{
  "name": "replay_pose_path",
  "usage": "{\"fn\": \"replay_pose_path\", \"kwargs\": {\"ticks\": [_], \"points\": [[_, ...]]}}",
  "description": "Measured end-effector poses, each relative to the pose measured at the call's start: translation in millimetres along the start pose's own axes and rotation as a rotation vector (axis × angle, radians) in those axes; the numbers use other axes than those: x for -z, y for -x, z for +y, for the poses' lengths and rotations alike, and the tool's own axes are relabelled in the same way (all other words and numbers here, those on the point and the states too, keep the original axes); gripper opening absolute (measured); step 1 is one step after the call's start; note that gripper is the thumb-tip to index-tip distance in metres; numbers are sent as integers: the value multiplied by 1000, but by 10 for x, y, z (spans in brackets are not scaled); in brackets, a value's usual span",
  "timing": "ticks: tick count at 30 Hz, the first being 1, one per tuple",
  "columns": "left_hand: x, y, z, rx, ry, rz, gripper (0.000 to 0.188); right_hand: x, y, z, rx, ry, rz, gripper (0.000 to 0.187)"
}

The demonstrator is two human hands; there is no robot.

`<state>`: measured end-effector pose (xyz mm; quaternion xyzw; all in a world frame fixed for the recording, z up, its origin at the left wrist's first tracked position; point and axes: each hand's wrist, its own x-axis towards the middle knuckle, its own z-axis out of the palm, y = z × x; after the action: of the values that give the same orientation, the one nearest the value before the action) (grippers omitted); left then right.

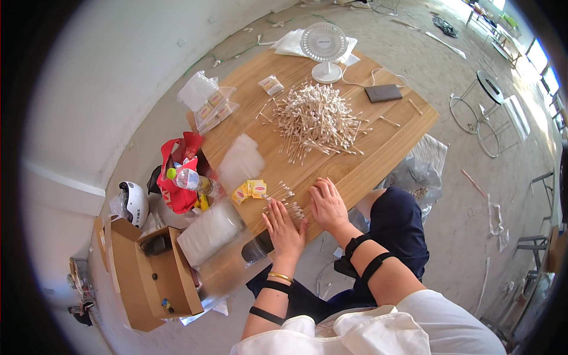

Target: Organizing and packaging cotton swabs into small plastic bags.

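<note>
My left hand (284, 232) lies flat with its fingers stretched out, at the near edge of the wooden table. It touches a small row of cotton swabs (293, 210) beside and under its fingers. To the right, my right hand (327, 204) rests on the tabletop, its fingers slightly bent and nothing visible in them. Small yellow-and-white cards (255, 189) lie just beyond the left hand. A large heap of loose cotton swabs (316, 118) covers the middle of the table.
A white fan (323, 50), a dark power bank (383, 93) and a small swab pack (271, 84) stand farther back. Clear plastic bags (241, 161) lie at left, near a plastic box (214, 109). Beside the table are a red bag (179, 177), a bottle (195, 181) and an open carton (152, 278).
</note>
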<state>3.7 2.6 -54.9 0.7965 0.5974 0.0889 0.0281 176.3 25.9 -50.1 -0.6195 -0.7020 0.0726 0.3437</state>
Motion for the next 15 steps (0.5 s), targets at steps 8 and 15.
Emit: {"fn": "replay_pose_path", "kwargs": {"ticks": [8,15], "points": [[158,-105,162,29,-6,-86,89,25,-5,12,1,0,-29,38],[111,-276,75,-29,-7,-121,85,-15,-10,25,9,3,-11,39]]}}
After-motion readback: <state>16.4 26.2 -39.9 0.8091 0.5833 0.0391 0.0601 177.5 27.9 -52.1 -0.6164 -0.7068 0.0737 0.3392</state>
